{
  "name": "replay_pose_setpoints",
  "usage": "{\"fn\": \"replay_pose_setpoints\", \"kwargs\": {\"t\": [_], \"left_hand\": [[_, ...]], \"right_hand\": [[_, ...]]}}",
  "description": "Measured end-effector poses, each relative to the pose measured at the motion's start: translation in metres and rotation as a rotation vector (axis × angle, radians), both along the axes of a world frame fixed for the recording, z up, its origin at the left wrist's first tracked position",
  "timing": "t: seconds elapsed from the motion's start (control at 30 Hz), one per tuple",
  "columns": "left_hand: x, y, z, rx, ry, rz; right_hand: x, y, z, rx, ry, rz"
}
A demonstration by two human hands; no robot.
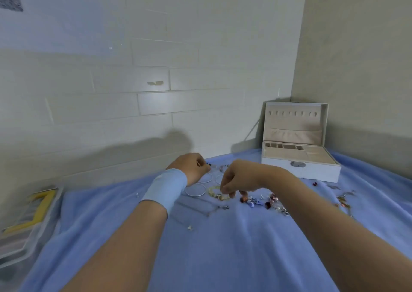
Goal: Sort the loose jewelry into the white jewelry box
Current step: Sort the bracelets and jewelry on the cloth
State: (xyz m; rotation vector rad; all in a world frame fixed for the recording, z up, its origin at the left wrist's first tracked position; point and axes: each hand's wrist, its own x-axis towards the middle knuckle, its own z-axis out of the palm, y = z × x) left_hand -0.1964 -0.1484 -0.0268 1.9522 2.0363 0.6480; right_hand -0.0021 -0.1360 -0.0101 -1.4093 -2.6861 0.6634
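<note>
I see one white jewelry box (301, 170) at right, lid up, long side left-to-right. Three silver hoops (196, 195) mid-frame. My left hand (189, 166) and right hand (236, 179) are curled; I can't tell what they hold.

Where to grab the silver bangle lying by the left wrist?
Pinch the thin rim of the silver bangle from above, on its near-right arc, probably one fingertip inside the ring. It lies flat on the blue cloth; the left hand crowds its far-left side.
</note>
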Motion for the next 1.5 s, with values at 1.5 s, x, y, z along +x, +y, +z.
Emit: {"fn": "replay_pose_setpoints", "kwargs": {"t": [1.5], "left_hand": [[0.269, 0.114, -0.035, -0.008, -0.671, -0.541]], "right_hand": [[0.251, 0.072, -0.030, 0.038, 0.973, -0.577]]}}
